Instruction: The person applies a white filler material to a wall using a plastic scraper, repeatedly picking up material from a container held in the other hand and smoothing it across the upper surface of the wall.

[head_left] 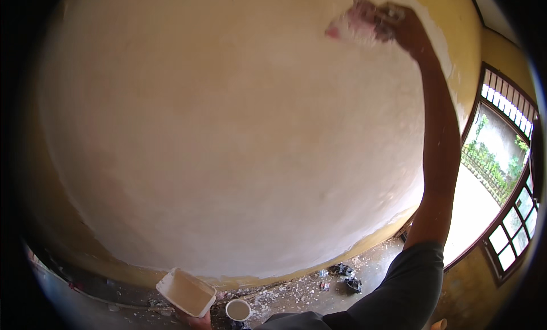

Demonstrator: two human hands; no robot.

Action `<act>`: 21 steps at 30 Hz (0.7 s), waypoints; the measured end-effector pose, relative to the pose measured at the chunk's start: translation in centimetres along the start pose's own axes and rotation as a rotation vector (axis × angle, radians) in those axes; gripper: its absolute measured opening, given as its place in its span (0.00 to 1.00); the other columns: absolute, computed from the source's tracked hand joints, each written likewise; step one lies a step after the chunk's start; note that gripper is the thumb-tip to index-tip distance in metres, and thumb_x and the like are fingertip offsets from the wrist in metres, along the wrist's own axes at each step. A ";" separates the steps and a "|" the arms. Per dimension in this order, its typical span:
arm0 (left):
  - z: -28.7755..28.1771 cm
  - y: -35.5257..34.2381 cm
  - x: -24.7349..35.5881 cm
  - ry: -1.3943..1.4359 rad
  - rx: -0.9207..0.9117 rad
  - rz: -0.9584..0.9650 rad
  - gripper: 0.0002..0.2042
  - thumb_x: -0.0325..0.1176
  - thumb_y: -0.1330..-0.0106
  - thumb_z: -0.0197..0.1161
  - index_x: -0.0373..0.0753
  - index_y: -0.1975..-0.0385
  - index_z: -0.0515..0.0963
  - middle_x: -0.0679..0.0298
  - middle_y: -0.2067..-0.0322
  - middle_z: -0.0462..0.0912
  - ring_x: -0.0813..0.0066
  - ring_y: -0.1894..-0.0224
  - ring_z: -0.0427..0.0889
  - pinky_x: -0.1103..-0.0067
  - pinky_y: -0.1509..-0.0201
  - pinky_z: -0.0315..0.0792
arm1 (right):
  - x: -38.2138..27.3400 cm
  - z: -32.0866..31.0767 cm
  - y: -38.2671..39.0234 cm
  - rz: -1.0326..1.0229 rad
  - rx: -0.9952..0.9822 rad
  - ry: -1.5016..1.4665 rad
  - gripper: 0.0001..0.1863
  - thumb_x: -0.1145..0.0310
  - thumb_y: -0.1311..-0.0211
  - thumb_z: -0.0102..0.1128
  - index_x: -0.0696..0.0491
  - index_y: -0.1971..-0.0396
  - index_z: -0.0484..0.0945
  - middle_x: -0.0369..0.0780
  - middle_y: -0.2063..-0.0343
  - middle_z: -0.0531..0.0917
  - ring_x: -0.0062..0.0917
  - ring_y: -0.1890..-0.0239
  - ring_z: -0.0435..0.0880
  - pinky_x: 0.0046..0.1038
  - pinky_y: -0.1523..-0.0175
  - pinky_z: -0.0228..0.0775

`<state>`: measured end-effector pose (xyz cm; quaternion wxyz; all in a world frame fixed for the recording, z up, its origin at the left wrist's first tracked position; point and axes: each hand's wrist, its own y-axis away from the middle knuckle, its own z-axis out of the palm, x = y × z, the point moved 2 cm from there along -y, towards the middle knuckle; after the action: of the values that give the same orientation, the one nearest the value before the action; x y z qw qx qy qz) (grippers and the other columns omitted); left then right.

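My right hand (394, 23) is raised high on the right, its fingers closed round a pink and whitish thing (354, 29) held at the wall. Motion blur hides its exact kind. Pale smears mark the fingers. The wall (239, 130) carries a broad whitish coat over yellow paint. Low on the left, my left hand (196, 320) grips a rectangular off-white tub (187, 293) from below. Only part of that hand shows under the tub, whose inside is coated beige-white.
A round bucket (238, 310) with a pale content stands beside the tub. White flecks litter the floor (273, 307) along the wall's foot, with black crumpled plastic (342, 269) among them. At the right, an open doorway (476, 199) and a paned window (513, 233) show plants outside.
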<state>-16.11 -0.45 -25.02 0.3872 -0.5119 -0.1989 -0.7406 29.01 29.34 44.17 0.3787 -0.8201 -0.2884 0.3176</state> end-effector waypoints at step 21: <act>5.6 2.2 4.1 -0.051 0.049 0.016 0.32 0.64 0.32 0.51 0.50 0.34 0.67 0.65 0.41 0.76 0.59 0.38 0.75 0.53 0.36 0.70 | -7.6 -0.5 -20.9 -0.309 0.502 0.653 0.17 0.55 0.44 0.67 0.55 0.67 0.86 0.52 0.61 0.86 0.47 0.56 0.85 0.42 0.53 0.79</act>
<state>-11.76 0.53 -19.28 0.4004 -0.5225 -0.2226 -0.7191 19.73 35.13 63.53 0.6804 -0.7073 -0.1870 0.0416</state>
